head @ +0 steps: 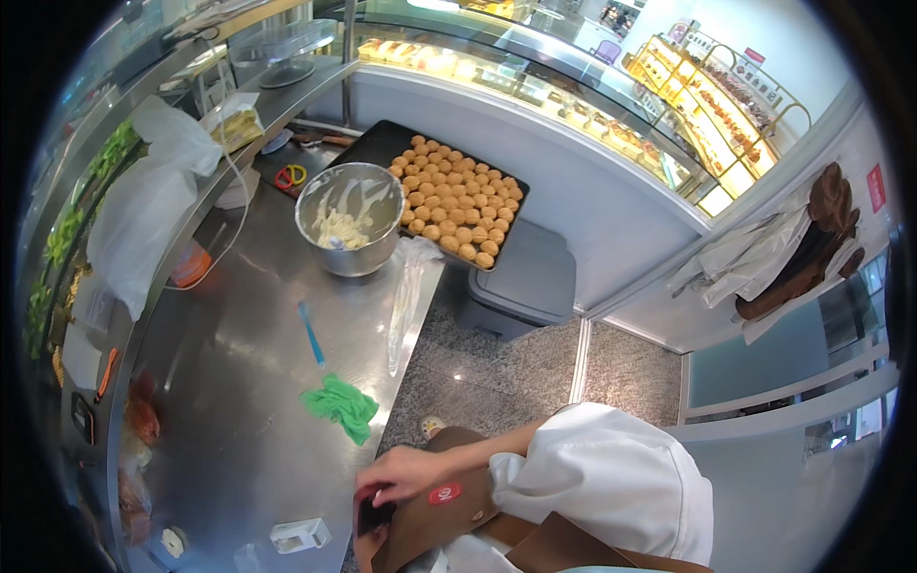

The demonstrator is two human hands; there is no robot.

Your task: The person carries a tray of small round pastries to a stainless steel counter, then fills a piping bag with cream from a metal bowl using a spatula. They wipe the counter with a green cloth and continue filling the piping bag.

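Observation:
At the bottom, by the table's edge, my right hand (402, 474) curls over the upper end of a dark flat object (375, 513). My left hand (370, 547) is on its lower end, partly hidden by the brown apron (419, 519). What the object is cannot be told. Near the hands a crumpled green cloth (344, 407) lies on the steel table (236, 401), with a blue-handled tool (311, 335) beyond it. A steel mixing bowl (351, 265) holds pale cream (341, 228). Behind it, a black baking tray (380, 143) bears rows of round golden-brown baked puffs (458, 200).
A piping bag (407, 304) lies along the table's edge. Below the tray stands a grey lidded bin (526, 279). A small white box (299, 536) lies near the bottom. A steel shelf (208, 193) with plastic bags runs along the left. Red and yellow scissors (290, 176) lie behind the bowl.

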